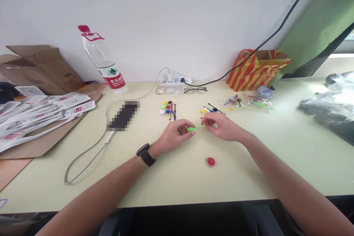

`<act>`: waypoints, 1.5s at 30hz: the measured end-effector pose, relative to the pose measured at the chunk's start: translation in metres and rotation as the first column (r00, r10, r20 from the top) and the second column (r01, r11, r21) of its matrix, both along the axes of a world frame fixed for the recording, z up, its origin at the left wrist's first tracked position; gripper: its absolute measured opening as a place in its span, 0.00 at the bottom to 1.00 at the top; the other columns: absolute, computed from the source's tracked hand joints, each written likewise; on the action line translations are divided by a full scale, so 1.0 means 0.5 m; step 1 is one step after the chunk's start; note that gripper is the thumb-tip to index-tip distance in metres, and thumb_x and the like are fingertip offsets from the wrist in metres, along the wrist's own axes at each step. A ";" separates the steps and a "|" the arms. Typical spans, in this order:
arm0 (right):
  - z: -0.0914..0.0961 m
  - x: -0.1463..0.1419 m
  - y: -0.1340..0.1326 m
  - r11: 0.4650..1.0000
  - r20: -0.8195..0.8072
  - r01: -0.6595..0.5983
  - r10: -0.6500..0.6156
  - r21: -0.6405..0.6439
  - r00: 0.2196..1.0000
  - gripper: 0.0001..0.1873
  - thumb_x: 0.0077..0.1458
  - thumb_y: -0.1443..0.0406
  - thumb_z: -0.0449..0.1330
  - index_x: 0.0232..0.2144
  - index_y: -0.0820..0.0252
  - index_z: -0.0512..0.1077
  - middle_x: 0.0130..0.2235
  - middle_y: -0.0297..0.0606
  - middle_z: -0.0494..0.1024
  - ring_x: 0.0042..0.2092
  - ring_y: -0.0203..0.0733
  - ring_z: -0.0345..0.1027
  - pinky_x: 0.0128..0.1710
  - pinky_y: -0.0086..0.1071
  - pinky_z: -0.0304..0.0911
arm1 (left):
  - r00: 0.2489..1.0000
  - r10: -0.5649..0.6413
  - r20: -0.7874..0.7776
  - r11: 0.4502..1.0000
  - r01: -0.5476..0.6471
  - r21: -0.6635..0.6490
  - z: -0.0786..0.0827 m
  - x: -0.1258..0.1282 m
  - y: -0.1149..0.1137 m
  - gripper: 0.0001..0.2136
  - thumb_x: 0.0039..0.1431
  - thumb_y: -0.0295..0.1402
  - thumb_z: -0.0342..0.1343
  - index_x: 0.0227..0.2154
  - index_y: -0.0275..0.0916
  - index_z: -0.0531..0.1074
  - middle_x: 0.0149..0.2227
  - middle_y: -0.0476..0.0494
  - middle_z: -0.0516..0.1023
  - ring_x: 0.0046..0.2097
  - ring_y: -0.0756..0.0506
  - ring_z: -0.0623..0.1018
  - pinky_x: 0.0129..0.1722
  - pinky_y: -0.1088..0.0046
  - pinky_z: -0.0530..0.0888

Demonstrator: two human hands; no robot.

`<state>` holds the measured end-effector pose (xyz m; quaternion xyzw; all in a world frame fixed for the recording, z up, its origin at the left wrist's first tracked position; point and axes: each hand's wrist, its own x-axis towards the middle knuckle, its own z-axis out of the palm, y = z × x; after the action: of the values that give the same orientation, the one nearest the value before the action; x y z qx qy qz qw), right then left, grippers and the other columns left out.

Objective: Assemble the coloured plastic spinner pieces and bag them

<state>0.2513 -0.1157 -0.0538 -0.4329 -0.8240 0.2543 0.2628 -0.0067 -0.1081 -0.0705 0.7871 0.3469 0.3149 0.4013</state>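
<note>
My left hand [181, 131], with a dark watch [146, 154] on its wrist, pinches a small bright green plastic disc [191, 129] between thumb and fingers. From the disc's side a thin green stick [198, 125] runs to my right hand [218, 124], whose closed fingers grip its other end. Whether stick and disc are joined I cannot tell. Behind my left hand lie several coloured discs [167, 107] in rows, beside a few thin pointed sticks [175, 111]. Beyond my right hand are black, blue and yellow sticks with discs [215, 109], partly hidden. A red-topped round piece [210, 162] lies nearer me.
Along the wall stand a large water bottle [116, 81], a power strip [177, 80], glasses [195, 90] and a striped bag [256, 72]. Bagged pieces [260, 102] lie at right. On the left are a blurred-out dark device [123, 116] with a cable and a pile of white packages [47, 112].
</note>
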 end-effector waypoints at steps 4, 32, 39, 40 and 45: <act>-0.003 -0.005 0.005 1.000 -0.102 0.004 -0.005 -0.016 0.995 0.12 0.57 0.74 0.56 0.39 0.55 0.74 0.42 0.39 0.79 0.40 0.43 0.73 0.42 0.39 0.70 | 0.999 0.016 0.051 0.998 -0.013 -0.058 -0.007 -0.003 0.007 0.14 0.62 0.43 0.63 0.44 0.39 0.78 0.36 0.45 0.78 0.34 0.48 0.75 0.36 0.71 0.76; 0.005 -0.040 -0.002 0.990 -0.408 0.055 -0.104 -0.131 0.907 0.05 0.61 0.61 0.61 0.37 0.56 0.73 0.38 0.39 0.78 0.40 0.44 0.75 0.44 0.41 0.74 | 0.974 0.138 0.181 0.972 -0.098 -0.215 -0.011 -0.007 0.018 0.22 0.55 0.39 0.70 0.51 0.38 0.74 0.40 0.42 0.79 0.42 0.43 0.82 0.49 0.61 0.80; -0.006 -0.057 -0.008 0.988 -0.448 -0.039 -0.031 -0.147 0.893 0.06 0.64 0.62 0.60 0.41 0.56 0.74 0.42 0.40 0.79 0.45 0.45 0.75 0.47 0.42 0.73 | 0.981 0.087 0.171 0.981 -0.054 -0.186 -0.002 -0.002 0.009 0.20 0.57 0.42 0.69 0.48 0.38 0.76 0.44 0.40 0.80 0.44 0.44 0.81 0.48 0.63 0.80; -0.010 -0.062 -0.010 0.988 -0.455 -0.054 -0.019 -0.147 0.891 0.06 0.64 0.62 0.60 0.42 0.55 0.74 0.42 0.40 0.79 0.45 0.45 0.76 0.47 0.42 0.74 | 0.984 0.064 0.168 0.985 -0.035 -0.170 -0.001 -0.002 0.007 0.19 0.58 0.42 0.68 0.48 0.38 0.76 0.45 0.40 0.81 0.45 0.43 0.81 0.49 0.63 0.80; -0.032 -0.081 -0.016 0.997 -0.447 -0.015 -0.021 -0.077 0.895 0.05 0.64 0.61 0.61 0.41 0.54 0.73 0.41 0.40 0.77 0.45 0.46 0.76 0.48 0.43 0.75 | 0.989 0.012 0.150 0.993 0.006 -0.116 -0.001 -0.001 0.005 0.15 0.63 0.42 0.63 0.47 0.38 0.77 0.46 0.39 0.82 0.46 0.43 0.81 0.49 0.62 0.79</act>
<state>0.2109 -0.1237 -0.0699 -0.3740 -0.7304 0.3786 0.4282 -0.0074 -0.1058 -0.0710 0.7357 0.3344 0.3533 0.4713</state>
